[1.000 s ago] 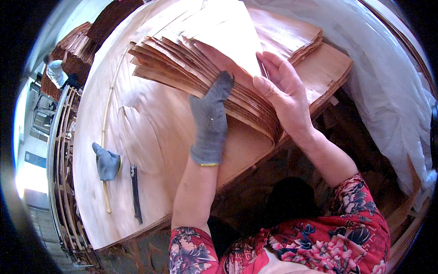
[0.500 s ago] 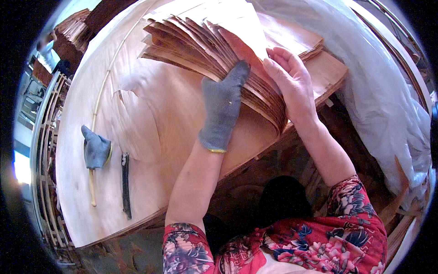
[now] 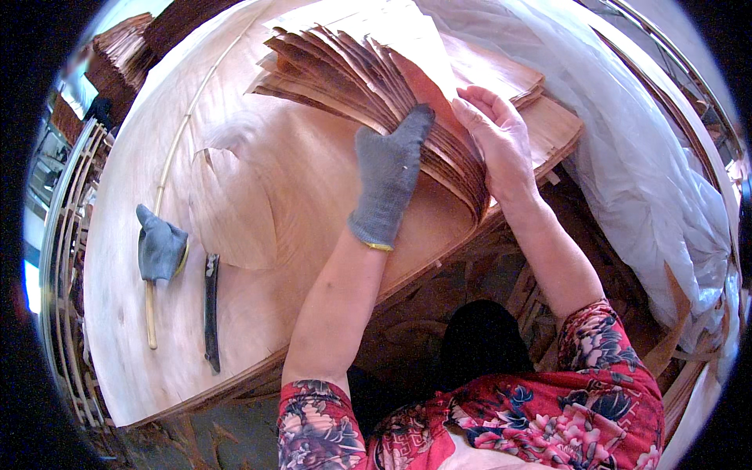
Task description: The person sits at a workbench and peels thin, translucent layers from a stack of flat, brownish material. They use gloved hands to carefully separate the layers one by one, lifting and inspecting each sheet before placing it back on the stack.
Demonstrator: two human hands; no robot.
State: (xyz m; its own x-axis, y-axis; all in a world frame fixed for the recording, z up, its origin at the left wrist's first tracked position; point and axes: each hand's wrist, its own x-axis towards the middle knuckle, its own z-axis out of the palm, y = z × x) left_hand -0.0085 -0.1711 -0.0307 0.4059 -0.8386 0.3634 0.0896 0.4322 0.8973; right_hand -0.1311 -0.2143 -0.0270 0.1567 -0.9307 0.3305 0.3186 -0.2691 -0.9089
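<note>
A thick, fanned stack of thin brown wood veneer sheets (image 3: 345,78) is bent up in a curve in front of me. My left hand (image 3: 389,176), in a grey knitted glove with a yellow cuff edge, is closed around it, thumb lying over the layers. The fingers beneath are hidden. My bare right hand (image 3: 500,141) is at the right side of the bundle, thumb and fingers closed at the edge of the upper, reddish sheet (image 3: 431,86). Its palm rests against the curved edges.
Pale veneer (image 3: 235,313) covers the worktable. On its left lie a spare grey glove (image 3: 161,244), a thin cane (image 3: 174,149) and a dark narrow blade-like tool (image 3: 211,313). More veneer sheets (image 3: 560,129) lie behind my right hand. Translucent plastic sheeting (image 3: 627,157) hangs at the right.
The view has shifted a little, and the far ends of the stack appear slightly less spread. Both hands keep nearly the same hold.
</note>
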